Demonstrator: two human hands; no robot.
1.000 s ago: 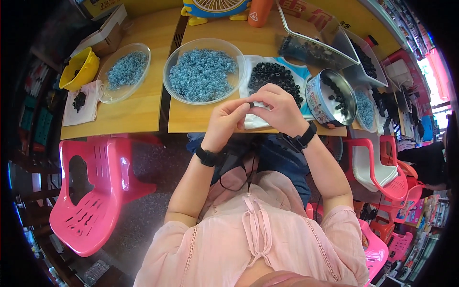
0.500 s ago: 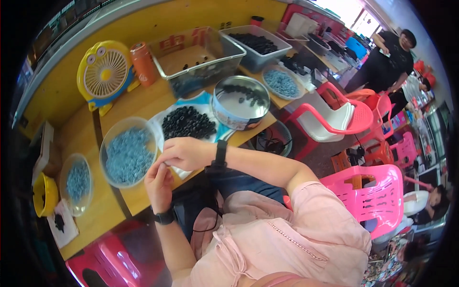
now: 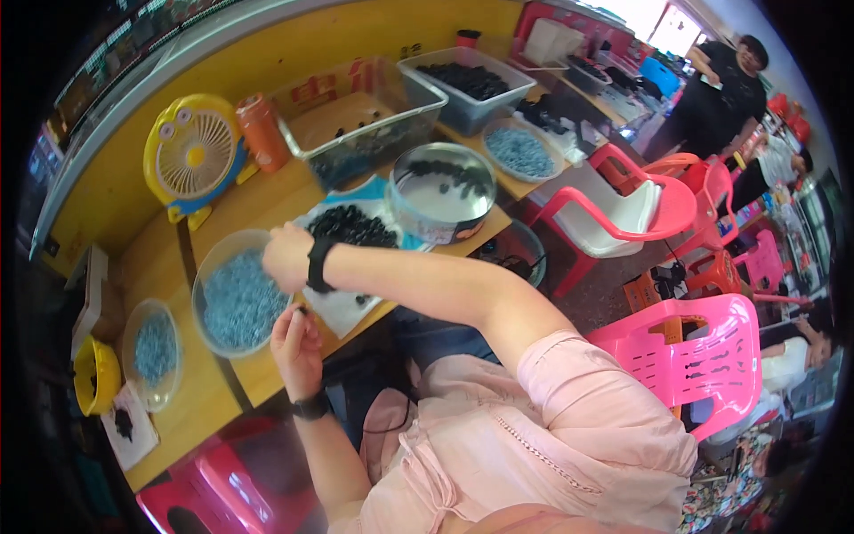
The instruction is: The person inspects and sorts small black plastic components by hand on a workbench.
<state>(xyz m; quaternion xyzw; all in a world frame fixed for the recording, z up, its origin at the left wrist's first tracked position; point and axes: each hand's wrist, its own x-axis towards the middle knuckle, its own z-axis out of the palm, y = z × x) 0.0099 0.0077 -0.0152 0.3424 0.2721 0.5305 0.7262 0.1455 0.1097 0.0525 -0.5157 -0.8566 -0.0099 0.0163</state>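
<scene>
I'm looking down on both hands, and here's how they stand. The left hand [image 3: 297,349] is near the front edge of the surface [image 3: 200,423], its fingers pinched on a small black piece [image 3: 301,311] that sticks up at their tips. The right hand [image 3: 290,256] hangs just beyond those fingers, over the right side of a clear bowl [image 3: 197,301]. Its fingers point down at the blue pieces [image 3: 233,307] heaped there; they are blurred and partly hidden, so I can't tell whether they grasp anything.

Just right of the right fingers I see a white cloth [image 3: 332,313] with blue edging, and black pieces [image 3: 356,228] piled on it. Farther right of those fingers sits a round tin [image 3: 418,224] with more black pieces inside. Beyond the right fingers, at the back, there's a clear bin [image 3: 356,142], then an orange bottle [image 3: 261,133] and a yellow and blue fan [image 3: 193,153] side by side.

Over to the left of the left fingers, well apart, I have a smaller bowl [image 3: 160,397] with blue pieces too, and past it a yellow tub [image 3: 105,384]. Each wrist behind the fingers wears a black band [image 3: 318,264].
</scene>
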